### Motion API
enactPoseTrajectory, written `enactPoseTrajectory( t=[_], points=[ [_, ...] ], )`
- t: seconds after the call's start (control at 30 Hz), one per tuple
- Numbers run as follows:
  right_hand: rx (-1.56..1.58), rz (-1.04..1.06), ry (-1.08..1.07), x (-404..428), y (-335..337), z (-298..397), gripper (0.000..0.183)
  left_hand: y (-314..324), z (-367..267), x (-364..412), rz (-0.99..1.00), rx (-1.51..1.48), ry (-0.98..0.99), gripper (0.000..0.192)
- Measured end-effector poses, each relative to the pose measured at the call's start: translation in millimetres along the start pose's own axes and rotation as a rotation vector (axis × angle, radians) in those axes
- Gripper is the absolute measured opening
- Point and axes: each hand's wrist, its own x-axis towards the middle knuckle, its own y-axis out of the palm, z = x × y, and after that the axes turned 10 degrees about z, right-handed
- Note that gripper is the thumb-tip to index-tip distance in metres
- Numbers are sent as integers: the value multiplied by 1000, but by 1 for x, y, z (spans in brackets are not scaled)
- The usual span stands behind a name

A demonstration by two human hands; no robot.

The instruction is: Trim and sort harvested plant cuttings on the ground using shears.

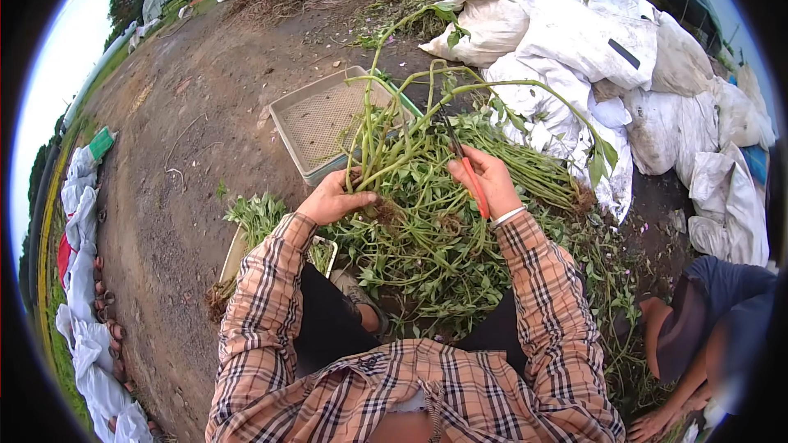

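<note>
My left hand [336,197] grips the base of a thick-stemmed green plant [394,160], whose roots hang just right of my fingers. Its long bent stems spread upward and to the right, with leaves at the tips. In my right hand [489,181] are red-handled pruning shears [473,181], their dark blades pointing up among the stems. Whether the blades touch a stem cannot be told. Beneath both hands spreads a heap of leafy cut plants [431,258]. A bundle of green stems with roots [535,175] lies on the heap's right side.
Beyond my left hand stands a mesh-bottomed plastic crate [295,138]. A second crate [231,255] with leafy plants is by my left knee. White sacks [578,43] are piled at the upper right. Another person [708,320] crouches at the lower right. Sacks [83,197] line the left.
</note>
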Motion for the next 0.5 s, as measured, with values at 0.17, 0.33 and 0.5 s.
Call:
enactPoseTrajectory(
  t=[0.17,0.33,0.5],
  points=[
    [-12,3,-19,-3,-2,-1,53,3,5,0,32,-85,10,36],
    [-109,15,-36,-3,-4,-1,54,4,5,-2,47,-37,-15,36],
    [-44,10,-14,-5,1,5,52,8,-1,-3,52,-38,-45,38]
  ],
)
